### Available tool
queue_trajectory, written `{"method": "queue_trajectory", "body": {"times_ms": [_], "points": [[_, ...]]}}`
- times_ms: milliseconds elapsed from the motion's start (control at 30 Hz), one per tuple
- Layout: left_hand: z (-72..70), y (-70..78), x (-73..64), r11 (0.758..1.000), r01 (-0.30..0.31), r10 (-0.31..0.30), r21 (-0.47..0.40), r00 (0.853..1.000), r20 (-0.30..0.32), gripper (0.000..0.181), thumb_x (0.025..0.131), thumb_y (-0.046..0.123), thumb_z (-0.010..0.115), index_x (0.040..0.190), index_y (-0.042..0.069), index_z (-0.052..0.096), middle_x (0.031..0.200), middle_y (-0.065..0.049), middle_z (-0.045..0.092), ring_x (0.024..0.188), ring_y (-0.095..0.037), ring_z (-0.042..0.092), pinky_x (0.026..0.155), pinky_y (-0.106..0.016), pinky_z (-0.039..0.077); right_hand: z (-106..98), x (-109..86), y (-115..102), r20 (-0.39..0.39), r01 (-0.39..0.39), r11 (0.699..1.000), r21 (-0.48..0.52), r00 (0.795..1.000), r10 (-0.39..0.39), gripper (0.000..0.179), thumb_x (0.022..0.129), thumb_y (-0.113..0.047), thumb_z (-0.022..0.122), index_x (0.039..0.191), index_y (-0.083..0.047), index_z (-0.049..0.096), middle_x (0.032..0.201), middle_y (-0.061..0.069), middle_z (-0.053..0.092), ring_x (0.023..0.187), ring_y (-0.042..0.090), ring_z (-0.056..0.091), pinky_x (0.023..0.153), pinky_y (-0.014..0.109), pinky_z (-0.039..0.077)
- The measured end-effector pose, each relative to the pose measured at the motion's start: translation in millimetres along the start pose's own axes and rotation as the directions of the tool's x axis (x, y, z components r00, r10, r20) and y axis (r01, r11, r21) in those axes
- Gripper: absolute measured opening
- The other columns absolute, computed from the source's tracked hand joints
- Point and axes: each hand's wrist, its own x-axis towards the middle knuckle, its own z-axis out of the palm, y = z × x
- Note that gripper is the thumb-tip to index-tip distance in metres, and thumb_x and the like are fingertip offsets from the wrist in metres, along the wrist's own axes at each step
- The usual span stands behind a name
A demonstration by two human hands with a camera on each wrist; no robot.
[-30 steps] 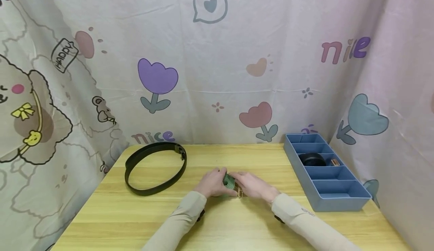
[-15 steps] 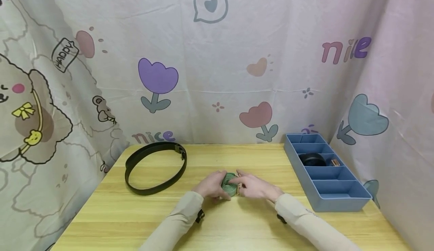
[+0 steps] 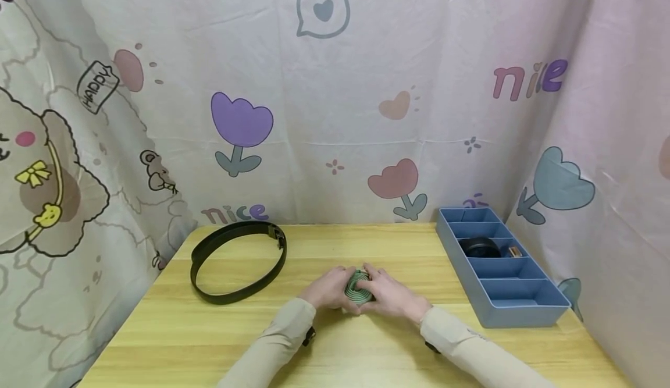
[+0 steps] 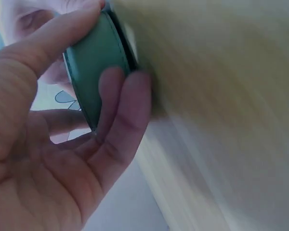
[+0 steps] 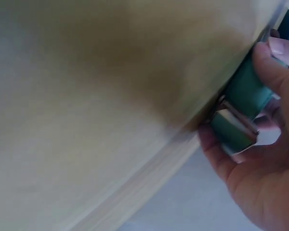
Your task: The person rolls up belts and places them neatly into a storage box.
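A green belt (image 3: 358, 288), rolled into a tight coil, stands on its edge on the wooden table between the two hands. The left hand (image 3: 328, 289) grips its left side, fingers and thumb curved round the green outer strap (image 4: 94, 60) in the left wrist view. From the other side the right hand (image 3: 392, 296) holds the coil, with one finger across its spiral face. A metal buckle (image 5: 240, 114) and the strap end show under the right fingers in the right wrist view. In the head view the right hand hides most of this buckle.
A black belt (image 3: 238, 295) lies in a wide loop at the table's back left. On the right stands a blue divided box (image 3: 515, 317), holding a black coil (image 3: 480, 247) and a small brown-gold item (image 3: 515, 252). A patterned curtain (image 3: 314, 190) hangs behind.
The right hand has shifted from poking at the coil's middle to wrapping its right side, now covering the gold buckle. The left hand keeps its hold; the coil has moved slightly right.
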Motion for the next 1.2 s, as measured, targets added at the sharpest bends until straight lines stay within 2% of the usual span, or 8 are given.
{"method": "queue_trajectory", "body": {"times_ms": [133, 267, 367, 533, 767, 867, 1000, 1200], "points": [[-2.4, -3.1, 1.3, 0.986, 0.011, -0.006, -0.169, 1.000, 0.028, 0.070, 0.066, 0.039, 0.089, 0.124, 0.013, 0.059, 0.099, 0.004, 0.065, 0.083, -0.008, 0.057, 0.074, -0.024, 0.049, 0.9, -3.5, 5.4, -0.014, 0.010, 1.000, -0.009, 1.000, -0.010, 0.046, 0.088, -0.046, 0.068, 0.125, -0.020, 0.060, 0.152, 0.032, 0.031, 0.131, 0.051, 0.043, 0.100, 0.059, 0.044], [-3.8, -2.9, 4.1, 0.934, 0.062, -0.048, -0.351, 0.998, 0.048, 0.054, 0.070, 0.041, 0.086, 0.112, 0.016, 0.063, 0.089, 0.006, 0.065, 0.070, -0.010, 0.061, 0.064, -0.027, 0.052, -2.5, -4.8, 8.4, -0.053, -0.005, 0.999, -0.036, 0.999, 0.003, 0.047, 0.090, -0.049, 0.066, 0.126, -0.020, 0.059, 0.149, 0.029, 0.037, 0.126, 0.047, 0.049, 0.095, 0.055, 0.049], [-1.2, -2.3, 8.1, 0.931, 0.052, -0.046, -0.362, 0.999, 0.026, 0.048, 0.075, 0.048, 0.081, 0.108, 0.018, 0.063, 0.087, 0.005, 0.064, 0.066, -0.011, 0.061, 0.060, -0.028, 0.052, -9.3, -6.5, 10.4, -0.055, -0.028, 1.000, -0.009, 0.998, 0.027, 0.046, 0.089, -0.047, 0.067, 0.125, -0.019, 0.060, 0.142, 0.023, 0.046, 0.120, 0.038, 0.054, 0.093, 0.051, 0.050], [5.9, 0.0, 15.2, 0.986, -0.043, 0.033, -0.162, 0.997, -0.063, 0.058, 0.085, 0.064, 0.062, 0.123, 0.020, 0.060, 0.099, 0.007, 0.065, 0.080, -0.006, 0.057, 0.070, -0.024, 0.047, -26.6, -10.4, 17.3, -0.010, -0.084, 0.996, 0.040, 0.996, 0.084, 0.046, 0.088, -0.045, 0.070, 0.124, -0.018, 0.062, 0.131, 0.014, 0.055, 0.107, 0.024, 0.059, 0.089, 0.043, 0.051], [7.5, 12.1, 21.1, 0.991, -0.122, 0.129, 0.062, 0.982, -0.136, 0.071, 0.095, 0.067, 0.038, 0.142, 0.015, 0.049, 0.126, -0.002, 0.064, 0.107, -0.015, 0.064, 0.089, -0.034, 0.052, -65.7, -19.8, 25.5, 0.069, -0.197, 0.980, 0.034, 0.979, 0.194, 0.053, 0.087, -0.043, 0.070, 0.128, -0.010, 0.061, 0.125, 0.019, 0.058, 0.099, 0.023, 0.059, 0.081, 0.041, 0.050], [9.3, 20.1, 24.7, 0.953, -0.161, 0.209, 0.257, 0.962, -0.175, 0.066, 0.099, 0.062, 0.035, 0.137, 0.012, 0.054, 0.123, -0.005, 0.065, 0.106, -0.017, 0.064, 0.090, -0.033, 0.053, -87.5, -25.0, 28.1, 0.118, -0.238, 0.971, 0.018, 0.965, 0.234, 0.054, 0.086, -0.043, 0.071, 0.127, -0.010, 0.061, 0.119, 0.014, 0.060, 0.093, 0.019, 0.056, 0.077, 0.037, 0.047], [15.1, 33.5, 32.4, 0.861, -0.217, 0.326, 0.460, 0.930, -0.171, 0.053, 0.101, 0.054, 0.039, 0.123, 0.012, 0.063, 0.113, -0.003, 0.067, 0.103, -0.017, 0.065, 0.093, -0.033, 0.051, -116.8, -34.7, 32.7, 0.176, -0.273, 0.962, 0.004, 0.947, 0.268, 0.054, 0.085, -0.049, 0.071, 0.125, -0.014, 0.062, 0.112, 0.006, 0.062, 0.091, 0.016, 0.053, 0.075, 0.034, 0.043], [28.7, 58.0, 43.3, 0.800, -0.255, 0.364, 0.543, 0.926, -0.102, 0.048, 0.101, 0.056, 0.038, 0.115, 0.019, 0.067, 0.110, 0.003, 0.067, 0.106, -0.013, 0.063, 0.098, -0.033, 0.047, -156.6, -53.3, 40.8, 0.220, -0.321, 0.947, -0.009, 0.923, 0.315, 0.053, 0.084, -0.053, 0.069, 0.122, -0.017, 0.062, 0.100, -0.001, 0.060, 0.087, 0.016, 0.051, 0.072, 0.033, 0.041]]}}
